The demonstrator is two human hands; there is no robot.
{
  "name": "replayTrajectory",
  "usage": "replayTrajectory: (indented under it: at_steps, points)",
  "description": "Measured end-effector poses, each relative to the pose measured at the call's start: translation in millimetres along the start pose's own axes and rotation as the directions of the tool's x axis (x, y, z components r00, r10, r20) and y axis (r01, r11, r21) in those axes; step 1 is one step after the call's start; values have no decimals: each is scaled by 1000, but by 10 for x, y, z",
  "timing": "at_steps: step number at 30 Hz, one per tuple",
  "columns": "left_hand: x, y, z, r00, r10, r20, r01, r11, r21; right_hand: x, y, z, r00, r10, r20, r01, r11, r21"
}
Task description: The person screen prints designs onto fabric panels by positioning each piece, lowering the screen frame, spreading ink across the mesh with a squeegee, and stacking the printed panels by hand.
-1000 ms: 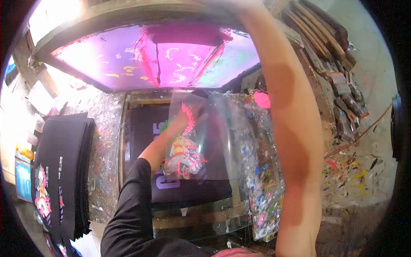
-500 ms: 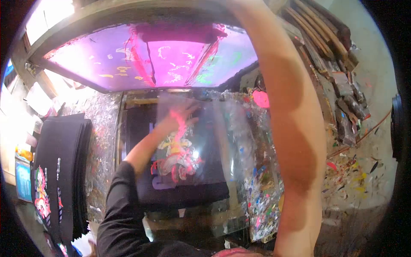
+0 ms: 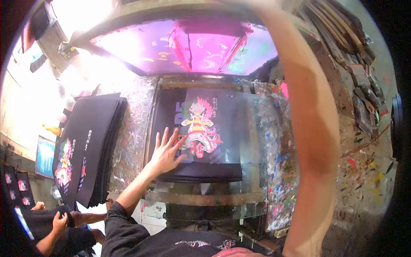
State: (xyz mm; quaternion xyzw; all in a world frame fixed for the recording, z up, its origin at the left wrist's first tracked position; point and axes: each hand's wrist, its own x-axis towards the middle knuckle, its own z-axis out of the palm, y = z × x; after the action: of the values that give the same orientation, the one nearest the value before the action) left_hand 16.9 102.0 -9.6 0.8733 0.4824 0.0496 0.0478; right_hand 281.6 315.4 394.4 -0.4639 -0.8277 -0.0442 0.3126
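- Head view, counts: one top black cloth (image 3: 167, 111) under one clear sheet (image 3: 231, 128); layers beneath, can't tell. One printed figure (image 3: 198, 124) showing through the sheet.
- One raised screen frame (image 3: 209, 47), beyond the cloth's far edge; one stack of black cloths (image 3: 87, 141) left of the cloth, too tightly layered to count.
- Two co-worker hands, well off from the cloth at its lower left.
- Left hand (image 3: 167, 152): palm down at the cloth's left edge, fingers spread, thumb out toward the figure; contact or hover, can't tell.
- Right arm (image 3: 314, 128): reaches forward along the cloth's right side; right hand (image 3: 248, 3) blurred and cut off beyond the cloth, finger state can't tell.
- Cloth lies under the left fingers and extends right of them; figure just beside the fingertips.
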Motion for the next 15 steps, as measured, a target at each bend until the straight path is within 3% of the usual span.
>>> replayTrajectory:
  at_steps: [3,4,6,7,9,13,15]
  points:
    - [-125,343,-64,995,-53,82,61,993,-101,-152,-167,-43,999,-16,-44,16,1000,6]
    - [-197,395,24,999,-39,-4,38,998,-50,-93,-87,51,999,-23,-44,23,1000,14]
    - [-251,360,61,999,-47,6,47,997,-61,-15,-3,162,938,-234,-255,258,964,63]
    - [-259,349,65,999,-45,19,46,997,-55,-14,53,106,938,-233,-256,256,965,61]
    - [-257,327,62,999,-36,6,36,998,-58,-129,-74,-49,990,-138,29,135,987,93]
    - [-197,268,23,1000,-16,-23,15,998,-61,42,71,50,963,-270,1,270,961,54]
    - [-202,276,45,999,-28,-31,26,998,-61,93,74,33,990,-117,79,119,993,-25]
